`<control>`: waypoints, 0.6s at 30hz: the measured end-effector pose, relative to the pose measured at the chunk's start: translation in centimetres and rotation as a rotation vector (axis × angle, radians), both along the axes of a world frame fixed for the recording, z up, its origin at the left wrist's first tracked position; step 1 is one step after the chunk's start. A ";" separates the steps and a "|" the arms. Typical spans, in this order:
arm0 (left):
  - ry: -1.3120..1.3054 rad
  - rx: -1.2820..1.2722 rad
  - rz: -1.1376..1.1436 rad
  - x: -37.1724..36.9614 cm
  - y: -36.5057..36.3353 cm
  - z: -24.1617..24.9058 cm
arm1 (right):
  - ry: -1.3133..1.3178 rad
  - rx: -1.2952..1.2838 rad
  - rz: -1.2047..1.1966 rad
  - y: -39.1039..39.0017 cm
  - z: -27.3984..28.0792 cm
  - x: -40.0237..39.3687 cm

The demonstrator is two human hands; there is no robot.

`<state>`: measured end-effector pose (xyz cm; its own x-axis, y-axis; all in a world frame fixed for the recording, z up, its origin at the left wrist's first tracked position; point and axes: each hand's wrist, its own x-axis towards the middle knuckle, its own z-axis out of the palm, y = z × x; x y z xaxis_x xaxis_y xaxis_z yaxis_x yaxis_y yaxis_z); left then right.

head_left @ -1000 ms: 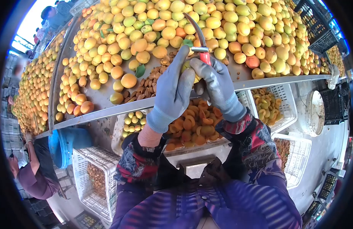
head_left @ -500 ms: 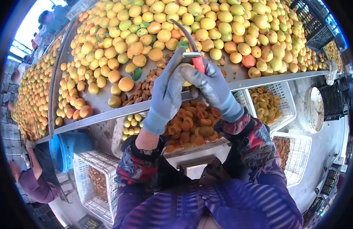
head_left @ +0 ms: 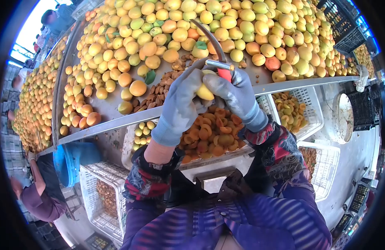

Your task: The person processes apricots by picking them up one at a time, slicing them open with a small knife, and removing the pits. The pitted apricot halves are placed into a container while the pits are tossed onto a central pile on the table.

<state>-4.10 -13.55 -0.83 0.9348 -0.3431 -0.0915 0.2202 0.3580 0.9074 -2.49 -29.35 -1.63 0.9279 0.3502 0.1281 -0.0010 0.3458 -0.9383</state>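
Both my hands wear grey-blue gloves and meet just over the table's metal front edge (head_left: 280,88). My left hand (head_left: 178,100) is closed around a yellow apricot (head_left: 205,93), part of which is hidden by the fingers. In my right hand (head_left: 235,91) is a curved knife (head_left: 217,46) with a red handle, its blade pointing up and away from me. My right thumb lies against the apricot. Below the hands, a container holds orange apricot halves (head_left: 209,135). Brown apricot pits (head_left: 157,91) lie on the table beside my left hand.
Whole apricots (head_left: 242,27) are heaped across the table. White crates (head_left: 104,175) stand below it, one with cut fruit (head_left: 288,109) at the right. A blue barrel (head_left: 71,162) stands left, a white bucket (head_left: 342,118) right. Another person (head_left: 40,198) works at the far left.
My hands have turned the apricot so more of its yellow side shows. The knife has shifted slightly right and down, and its red handle is more covered by my right hand.
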 end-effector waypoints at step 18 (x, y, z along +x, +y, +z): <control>-0.190 0.055 0.294 0.7 -0.9 -1.5 | 0.227 -0.210 0.062 -0.9 -0.7 1.3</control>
